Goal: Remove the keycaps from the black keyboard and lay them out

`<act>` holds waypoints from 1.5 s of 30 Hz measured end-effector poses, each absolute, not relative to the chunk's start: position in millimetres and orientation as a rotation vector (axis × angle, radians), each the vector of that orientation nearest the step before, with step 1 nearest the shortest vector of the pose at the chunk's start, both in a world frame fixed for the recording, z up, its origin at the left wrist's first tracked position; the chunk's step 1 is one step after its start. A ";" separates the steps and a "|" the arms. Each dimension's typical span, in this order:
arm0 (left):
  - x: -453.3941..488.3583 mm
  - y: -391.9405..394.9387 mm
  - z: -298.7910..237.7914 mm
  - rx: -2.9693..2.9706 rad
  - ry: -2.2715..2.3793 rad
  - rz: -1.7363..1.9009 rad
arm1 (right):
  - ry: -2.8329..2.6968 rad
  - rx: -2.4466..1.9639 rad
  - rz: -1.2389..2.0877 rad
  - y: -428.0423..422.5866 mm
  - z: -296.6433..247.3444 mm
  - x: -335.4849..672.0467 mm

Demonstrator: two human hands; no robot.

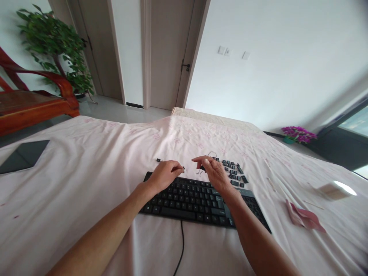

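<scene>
A black keyboard (184, 205) lies on the pink-white cloth, with keys in its main block and bare-looking key places at its right end. Above its upper left edge, my left hand (165, 176) is closed in a pinch on a small dark keycap (183, 168), mostly hidden by the fingers. My right hand (214, 172) is over the keyboard's upper edge, index finger extended, closed around a wire keycap puller (212, 154) whose wire ends stick out on both sides. Several loose keycaps (234, 183) lie beyond the keyboard to the right. Another keycap (158, 160) sits behind my left hand.
A dark tablet (24, 156) lies at the left. On the right are a folded pink cloth (304, 217), a pale box (335, 190) and a thin stick (314, 205). The keyboard's cable (183, 241) runs toward me. A wooden chair (37, 103) stands beyond the left side.
</scene>
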State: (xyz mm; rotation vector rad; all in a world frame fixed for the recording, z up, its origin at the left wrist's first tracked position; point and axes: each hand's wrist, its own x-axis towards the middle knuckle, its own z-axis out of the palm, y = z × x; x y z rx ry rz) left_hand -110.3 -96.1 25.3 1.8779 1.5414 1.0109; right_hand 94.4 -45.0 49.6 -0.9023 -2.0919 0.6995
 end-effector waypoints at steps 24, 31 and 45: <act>-90.0 -98.1 4.8 2.054 1.600 0.800 | -2.150 -0.664 1.094 -50.1 20.3 81.2; -86.2 -100.9 8.8 2.024 1.734 0.728 | -2.238 -0.807 0.887 -49.6 13.9 71.6; -89.1 -95.4 3.5 2.065 1.653 0.722 | -2.177 -0.891 0.632 -63.9 8.7 68.3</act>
